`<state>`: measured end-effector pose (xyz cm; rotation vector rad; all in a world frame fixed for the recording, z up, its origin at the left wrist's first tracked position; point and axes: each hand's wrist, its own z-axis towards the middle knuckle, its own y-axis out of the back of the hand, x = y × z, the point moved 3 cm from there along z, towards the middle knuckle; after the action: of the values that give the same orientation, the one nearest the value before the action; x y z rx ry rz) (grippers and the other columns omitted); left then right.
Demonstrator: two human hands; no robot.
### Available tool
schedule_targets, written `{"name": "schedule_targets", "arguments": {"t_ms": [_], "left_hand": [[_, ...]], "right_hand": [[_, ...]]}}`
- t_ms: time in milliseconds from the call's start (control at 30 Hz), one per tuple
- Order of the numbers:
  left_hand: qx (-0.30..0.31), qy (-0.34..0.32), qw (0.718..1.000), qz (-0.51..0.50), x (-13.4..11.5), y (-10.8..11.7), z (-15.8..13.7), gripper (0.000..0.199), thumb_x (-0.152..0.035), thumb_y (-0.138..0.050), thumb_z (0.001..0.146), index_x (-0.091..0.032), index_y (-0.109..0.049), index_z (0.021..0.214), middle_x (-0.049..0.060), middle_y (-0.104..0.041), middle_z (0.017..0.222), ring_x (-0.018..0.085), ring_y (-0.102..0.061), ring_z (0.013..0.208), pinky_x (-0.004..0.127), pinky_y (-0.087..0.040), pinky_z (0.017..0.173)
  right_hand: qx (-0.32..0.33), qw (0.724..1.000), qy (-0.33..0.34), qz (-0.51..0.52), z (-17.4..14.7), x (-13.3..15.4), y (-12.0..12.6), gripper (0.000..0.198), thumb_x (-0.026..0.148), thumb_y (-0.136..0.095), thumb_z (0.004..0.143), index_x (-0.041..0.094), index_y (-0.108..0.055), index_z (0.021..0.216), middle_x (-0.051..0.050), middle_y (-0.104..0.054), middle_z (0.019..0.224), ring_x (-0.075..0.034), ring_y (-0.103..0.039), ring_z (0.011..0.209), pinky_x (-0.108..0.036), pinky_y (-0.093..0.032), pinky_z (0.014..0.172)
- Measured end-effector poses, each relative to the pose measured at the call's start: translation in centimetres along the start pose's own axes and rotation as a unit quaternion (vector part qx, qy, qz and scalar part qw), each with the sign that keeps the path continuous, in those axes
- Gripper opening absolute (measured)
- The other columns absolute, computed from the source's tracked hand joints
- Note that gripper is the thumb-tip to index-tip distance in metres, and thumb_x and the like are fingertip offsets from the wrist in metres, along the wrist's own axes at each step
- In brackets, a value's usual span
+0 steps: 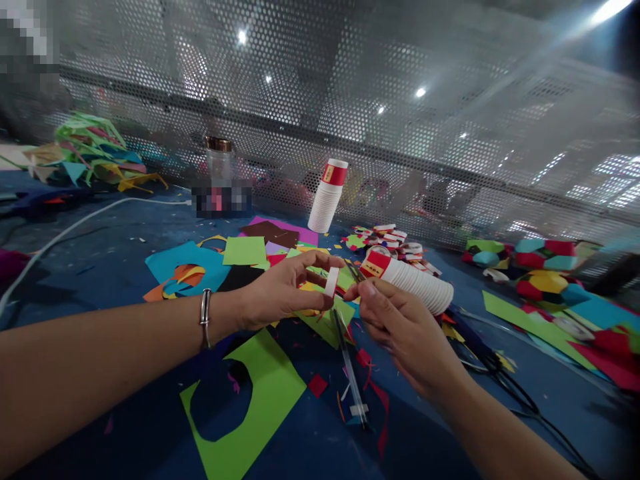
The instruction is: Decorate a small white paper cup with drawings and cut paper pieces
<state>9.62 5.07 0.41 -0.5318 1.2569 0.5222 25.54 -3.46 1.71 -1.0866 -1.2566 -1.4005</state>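
Observation:
My left hand [293, 290] pinches a short white-and-red piece of paper cup [331, 282] between thumb and fingertips. Close to its right side, my right hand [393, 317] is closed on a slim, dark, pointed metal tool [355, 271]. The grip covers the rest of that tool, so its exact kind cannot be made out. Below both hands lies a clear pen [350, 367]. A green sheet with a round hole [273, 383] rests at the front, and red paper scraps [317, 385] are scattered beside it.
A stack of paper cups [327, 197] stands at the back; another stack [417, 283] lies behind my right hand. Cut cup pieces [393, 240] are heaped nearby. Coloured paper [245, 251], a lidded jar [220, 163], cables [505, 380] and a mesh panel [300, 100] surround the work.

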Motion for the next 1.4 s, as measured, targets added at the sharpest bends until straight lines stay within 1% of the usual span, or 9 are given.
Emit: {"name": "schedule_targets", "arguments": {"t_ms": [67,200,367,500,833,1100,1167,1267,1400], "left_hand": [[0.006,-0.001,1.0,-0.009,0.0,0.3,0.0,0.052,-0.012,-0.072,0.073,-0.02,-0.054,0.122,0.007,-0.061,0.109,0.02,-0.058,0.102,0.032,-0.054,0.077],[0.014,-0.028,0.999,0.001,0.0,1.1,0.0,0.053,-0.009,-0.069,0.077,-0.022,-0.055,0.126,0.006,-0.062,0.116,0.018,-0.06,0.103,0.032,-0.053,0.083],[0.009,-0.048,0.998,0.045,0.1,1.5,0.0,0.049,-0.019,-0.073,0.082,-0.022,-0.056,0.128,0.008,-0.062,0.121,0.021,-0.06,0.109,0.038,-0.051,0.091],[0.008,-0.055,0.997,0.062,0.1,1.5,0.0,0.047,-0.019,-0.072,0.083,-0.022,-0.057,0.128,0.008,-0.062,0.121,0.022,-0.06,0.109,0.038,-0.052,0.089],[0.012,-0.068,0.995,0.074,0.0,1.4,-0.1,0.046,-0.018,-0.073,0.082,-0.022,-0.06,0.126,0.006,-0.063,0.116,0.019,-0.06,0.105,0.032,-0.054,0.084],[0.012,-0.073,0.993,0.097,0.1,1.4,-0.2,0.046,-0.018,-0.072,0.081,-0.021,-0.06,0.125,0.008,-0.062,0.127,0.02,-0.06,0.109,0.031,-0.054,0.086],[0.01,-0.071,0.993,0.098,0.1,1.4,-0.2,0.046,-0.02,-0.073,0.082,-0.021,-0.06,0.126,0.008,-0.059,0.132,0.019,-0.06,0.11,0.031,-0.054,0.087],[0.01,-0.074,0.991,0.109,0.3,1.4,-0.2,0.046,-0.026,-0.075,0.083,-0.02,-0.06,0.126,0.009,-0.06,0.131,0.018,-0.061,0.106,0.032,-0.054,0.087],[0.01,-0.096,0.987,0.129,0.5,1.3,-0.3,0.045,-0.029,-0.075,0.084,-0.021,-0.059,0.125,0.008,-0.061,0.128,0.018,-0.062,0.107,0.032,-0.055,0.088]], "right_hand": [[0.0,1.0,-0.003,-0.004,0.0,0.0,0.2,0.04,0.059,-0.055,0.096,0.02,-0.06,0.088,0.008,-0.03,0.062,-0.007,-0.018,0.049,-0.026,-0.01,0.043],[0.008,0.999,-0.01,-0.05,0.0,0.0,0.5,0.041,0.06,-0.054,0.096,0.02,-0.059,0.087,0.008,-0.029,0.062,-0.008,-0.019,0.049,-0.026,-0.012,0.044],[0.03,0.993,-0.029,-0.108,0.1,-0.2,0.6,0.043,0.061,-0.056,0.094,0.02,-0.057,0.083,0.008,-0.028,0.06,-0.007,-0.019,0.047,-0.024,-0.012,0.041],[0.038,0.99,-0.021,-0.134,0.0,-0.2,0.7,0.043,0.061,-0.054,0.095,0.02,-0.062,0.087,0.008,-0.029,0.059,-0.007,-0.019,0.046,-0.024,-0.011,0.039],[0.033,0.98,0.008,-0.198,-0.1,0.3,0.5,0.044,0.058,-0.051,0.097,0.02,-0.06,0.077,0.006,-0.034,0.06,-0.009,-0.025,0.048,-0.024,-0.018,0.04],[0.033,0.972,0.017,-0.233,-0.1,0.5,0.6,0.043,0.055,-0.052,0.097,0.021,-0.057,0.072,0.006,-0.031,0.059,-0.009,-0.023,0.047,-0.026,-0.016,0.041],[0.038,0.968,0.027,-0.246,-0.1,0.7,0.6,0.043,0.054,-0.051,0.097,0.021,-0.056,0.071,0.006,-0.033,0.061,-0.01,-0.024,0.05,-0.026,-0.019,0.043],[0.042,0.966,0.037,-0.251,-0.3,0.9,0.4,0.043,0.052,-0.052,0.097,0.021,-0.052,0.068,0.005,-0.036,0.063,-0.01,-0.027,0.053,-0.026,-0.023,0.046],[0.039,0.969,0.029,-0.242,-0.4,0.9,0.4,0.043,0.053,-0.052,0.097,0.021,-0.053,0.069,0.005,-0.035,0.061,-0.011,-0.026,0.052,-0.026,-0.021,0.045]]}}
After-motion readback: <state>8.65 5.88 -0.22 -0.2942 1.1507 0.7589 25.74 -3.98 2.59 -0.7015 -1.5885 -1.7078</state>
